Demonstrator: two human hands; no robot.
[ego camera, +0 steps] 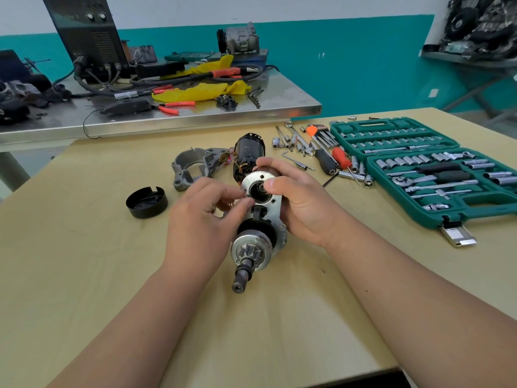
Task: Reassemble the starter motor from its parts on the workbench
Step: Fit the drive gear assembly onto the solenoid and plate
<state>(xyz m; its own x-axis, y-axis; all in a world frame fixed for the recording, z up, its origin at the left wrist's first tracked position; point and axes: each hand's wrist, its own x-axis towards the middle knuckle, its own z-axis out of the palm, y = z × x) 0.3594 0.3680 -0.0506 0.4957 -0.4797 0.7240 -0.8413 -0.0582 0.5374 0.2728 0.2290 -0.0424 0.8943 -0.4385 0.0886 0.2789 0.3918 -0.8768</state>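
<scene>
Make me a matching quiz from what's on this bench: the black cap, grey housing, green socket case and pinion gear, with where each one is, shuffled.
Things:
1. black cap
2. grey housing
3. green socket case
4. pinion gear

Places:
A. lying open at the right of the table
B. on the near end of the held starter assembly
C. just behind the left hand
D. left of both hands, open side up

Pairs: 1-D, 2-C, 3-A, 4-B

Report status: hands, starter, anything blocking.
Right hand grips starter assembly, pinion toward camera. Left hand fingertips at its end plate; pinched item unclear. Nose housing, black cap loose on bench. Nothing blocking.
</scene>
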